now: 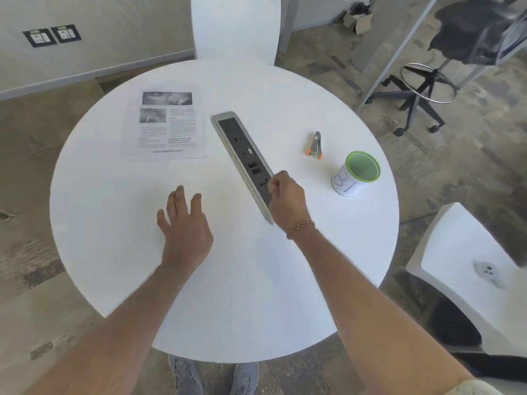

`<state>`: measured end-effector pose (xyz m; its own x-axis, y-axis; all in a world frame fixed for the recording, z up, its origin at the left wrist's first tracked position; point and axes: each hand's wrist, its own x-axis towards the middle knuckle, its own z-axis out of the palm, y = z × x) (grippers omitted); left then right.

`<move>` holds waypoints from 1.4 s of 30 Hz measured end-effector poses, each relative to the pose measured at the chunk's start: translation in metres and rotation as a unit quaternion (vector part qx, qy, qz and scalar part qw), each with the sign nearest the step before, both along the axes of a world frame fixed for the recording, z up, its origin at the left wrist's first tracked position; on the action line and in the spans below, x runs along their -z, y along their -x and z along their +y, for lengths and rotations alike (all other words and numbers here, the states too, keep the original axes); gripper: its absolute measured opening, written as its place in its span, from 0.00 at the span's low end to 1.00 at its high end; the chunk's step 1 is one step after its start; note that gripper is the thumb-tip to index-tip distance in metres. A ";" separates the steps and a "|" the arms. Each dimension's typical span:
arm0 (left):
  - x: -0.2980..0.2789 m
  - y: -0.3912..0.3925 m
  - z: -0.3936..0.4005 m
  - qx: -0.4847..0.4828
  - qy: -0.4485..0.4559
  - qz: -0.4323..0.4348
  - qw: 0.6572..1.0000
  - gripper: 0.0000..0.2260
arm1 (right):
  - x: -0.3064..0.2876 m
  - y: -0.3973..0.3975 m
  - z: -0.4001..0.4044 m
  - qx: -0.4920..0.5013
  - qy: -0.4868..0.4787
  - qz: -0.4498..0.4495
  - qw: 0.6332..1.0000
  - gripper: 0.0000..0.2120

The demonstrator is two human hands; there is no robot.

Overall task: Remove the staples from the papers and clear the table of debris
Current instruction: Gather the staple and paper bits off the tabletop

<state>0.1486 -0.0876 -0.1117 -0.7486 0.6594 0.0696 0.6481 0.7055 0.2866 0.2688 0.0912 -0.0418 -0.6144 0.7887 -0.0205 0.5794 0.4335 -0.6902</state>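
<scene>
A printed paper sheet (165,125) with photos and text lies flat at the table's far left. An orange and grey staple remover (314,144) rests on the table's right half, with a green mesh cup (356,173) wearing a white label just right of it. My left hand (182,223) lies palm down on the bare white tabletop, fingers straight and spread. My right hand (286,195) hovers at the near end of the grey socket strip (242,158), fingers curled tight against the thumb. Nothing shows between its fingertips.
The round white table (228,295) has the socket strip set diagonally across its middle. A white chair (236,27) stands at the far side and another white seat (467,269) at the right holds a small grey controller. A black stool is at the far right.
</scene>
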 end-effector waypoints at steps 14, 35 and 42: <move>-0.023 -0.018 0.059 0.071 -0.023 -0.033 0.997 0.23 | -0.039 -0.077 0.125 0.159 -0.099 -0.008 0.982 0.17; -0.063 -0.063 0.158 0.169 -0.093 -0.037 0.981 0.22 | -0.026 -0.110 0.190 0.175 -0.158 -0.114 0.965 0.12; -0.054 -0.051 0.136 0.131 -0.091 -0.043 0.986 0.18 | -0.019 -0.097 0.175 0.151 -0.202 -0.134 0.958 0.09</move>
